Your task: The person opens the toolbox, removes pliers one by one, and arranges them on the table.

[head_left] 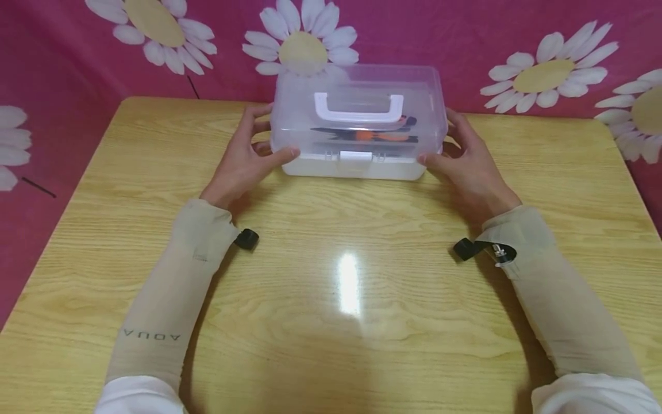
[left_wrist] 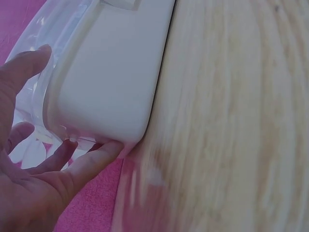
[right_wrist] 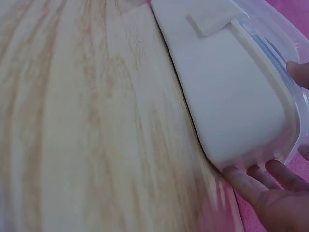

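A toolbox [head_left: 310, 167] with a clear lid and white base stands on the table near its back edge. My left hand [head_left: 245, 156] holds its left end, thumb at the front corner and fingers along the side. At the opposite end my right hand [head_left: 473, 158] holds it the same way. On the lid is a white handle [head_left: 359, 117], lying toward the front, and the white latch [head_left: 355, 156] sits over the front seam. Through the lid show tools with orange and black parts [head_left: 364, 136], only partly clear. Both wrist views show fingertips touching the white base [left_wrist: 106, 72].
The wooden table [head_left: 331, 345] spreads in front of the toolbox, with a light reflection at its middle. A pink cloth [head_left: 414, 34] with daisies hangs right behind the back edge. Small black devices [head_left: 247, 239] are strapped at both wrists.
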Demonstrator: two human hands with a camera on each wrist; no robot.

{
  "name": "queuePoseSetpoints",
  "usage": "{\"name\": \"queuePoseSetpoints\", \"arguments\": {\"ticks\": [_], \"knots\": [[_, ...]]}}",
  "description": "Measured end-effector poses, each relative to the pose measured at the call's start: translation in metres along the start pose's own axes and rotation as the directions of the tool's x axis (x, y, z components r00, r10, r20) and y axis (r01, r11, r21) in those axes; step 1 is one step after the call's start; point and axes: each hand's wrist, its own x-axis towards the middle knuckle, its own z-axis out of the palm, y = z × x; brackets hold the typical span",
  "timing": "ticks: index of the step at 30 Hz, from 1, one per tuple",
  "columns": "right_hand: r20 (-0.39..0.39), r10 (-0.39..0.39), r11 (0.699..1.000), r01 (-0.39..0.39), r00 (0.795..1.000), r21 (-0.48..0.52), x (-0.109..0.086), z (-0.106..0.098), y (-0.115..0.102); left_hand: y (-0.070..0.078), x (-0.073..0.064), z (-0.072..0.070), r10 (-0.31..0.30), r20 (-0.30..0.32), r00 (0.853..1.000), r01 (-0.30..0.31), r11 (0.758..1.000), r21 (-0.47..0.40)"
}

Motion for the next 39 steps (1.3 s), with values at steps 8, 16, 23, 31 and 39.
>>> {"name": "queuePoseSetpoints", "arguments": {"ticks": [8,16,23,31,39], "knots": [[-0.003,0.042,0.997,-0.042,0.999,-0.071,-0.007,0.0,0.002,-0.003,-0.005,0.002,-0.008,0.017,1.0,0.008,1.0,0.019],[0.008,0.03,0.976,-0.028,1.0,-0.217,-0.014,-0.004,0.002,-0.005,-0.014,0.002,0.034,0.02,0.999,-0.034,0.999,0.018],[0.017,0.026,0.986,-0.023,1.0,-0.163,-0.025,-0.005,0.002,-0.007,-0.023,0.004,0.06,0.03,0.998,-0.061,0.998,0.022],[0.024,0.011,0.972,-0.005,1.0,-0.233,-0.034,-0.007,0.002,-0.008,-0.03,0.006,0.074,0.031,0.997,-0.075,0.997,0.018],[0.027,0.05,0.967,-0.041,0.998,-0.25,-0.046,-0.007,0.001,-0.007,-0.038,0.009,0.078,0.04,0.996,-0.079,0.997,0.014]]}}
